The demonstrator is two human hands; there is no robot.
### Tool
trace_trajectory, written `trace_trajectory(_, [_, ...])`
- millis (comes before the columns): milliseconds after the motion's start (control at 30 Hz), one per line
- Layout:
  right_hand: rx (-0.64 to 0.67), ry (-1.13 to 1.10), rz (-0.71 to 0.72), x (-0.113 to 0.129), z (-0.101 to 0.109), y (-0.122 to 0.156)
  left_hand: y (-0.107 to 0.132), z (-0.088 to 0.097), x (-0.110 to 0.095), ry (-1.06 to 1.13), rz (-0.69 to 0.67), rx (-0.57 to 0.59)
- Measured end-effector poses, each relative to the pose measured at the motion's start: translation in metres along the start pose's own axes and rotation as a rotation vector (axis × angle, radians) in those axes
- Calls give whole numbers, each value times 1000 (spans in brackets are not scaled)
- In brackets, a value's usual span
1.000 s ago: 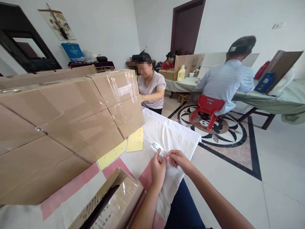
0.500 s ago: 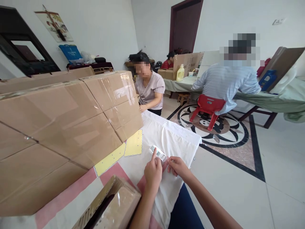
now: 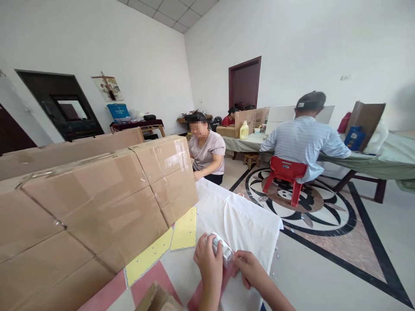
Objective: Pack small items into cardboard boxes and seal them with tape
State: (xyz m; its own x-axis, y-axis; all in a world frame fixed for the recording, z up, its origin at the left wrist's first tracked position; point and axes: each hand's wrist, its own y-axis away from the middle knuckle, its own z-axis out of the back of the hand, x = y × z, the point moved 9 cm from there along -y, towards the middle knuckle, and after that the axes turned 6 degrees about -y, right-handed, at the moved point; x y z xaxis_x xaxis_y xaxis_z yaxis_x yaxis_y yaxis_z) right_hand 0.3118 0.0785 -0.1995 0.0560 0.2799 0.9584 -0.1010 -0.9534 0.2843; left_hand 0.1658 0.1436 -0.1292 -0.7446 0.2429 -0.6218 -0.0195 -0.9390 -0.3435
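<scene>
On the white cloth [image 3: 249,220], near the table corner, lies a small white box-shaped item [image 3: 225,250] with greyish-green print. My left hand [image 3: 208,257] is closed around it, fingers along its far left side and thumb on top. My right hand [image 3: 248,265] is at the item's near right end, thumb and forefinger pinched together. Whatever is between those fingertips is too small to make out. Pinkish-red cloth shows beneath both hands.
Stacked, taped cardboard boxes [image 3: 106,207] form a wall on the left. An open carton [image 3: 158,298] stands at the bottom edge. Yellow patterned sheets [image 3: 183,231] lie by the boxes. A person [image 3: 207,151] sits across; another [image 3: 301,138] sits on a red chair [image 3: 287,168].
The view has tilted upward, so my hands appear lower. My left forefinger has shifted from the item's top, and the hand now wraps its side. My right hand stays at the near end.
</scene>
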Motion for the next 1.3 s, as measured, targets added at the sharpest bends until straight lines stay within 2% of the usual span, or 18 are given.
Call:
trace_trajectory(100, [4,20,-27,3,0,3,-11,-10,9,151,56,68])
trace_trajectory(233, [-22,48,-65,1,0,2,-17,-14,17,369,43,104])
trace_trajectory(367, [-11,81,-53,2,0,-3,-14,-17,21,436,25,111])
trace_trajectory(633, [55,51,-57,0,0,-5,-16,-9,14,366,-31,28])
trace_trajectory(833, [59,56,-42,-7,3,-8,-15,-11,15,274,-61,-25])
trace_trajectory(1000, [22,62,-43,0,4,-2,-14,-15,16,266,-38,4])
trace_trajectory(1300, [8,53,-34,16,-2,8,-12,-7,19,257,-9,121])
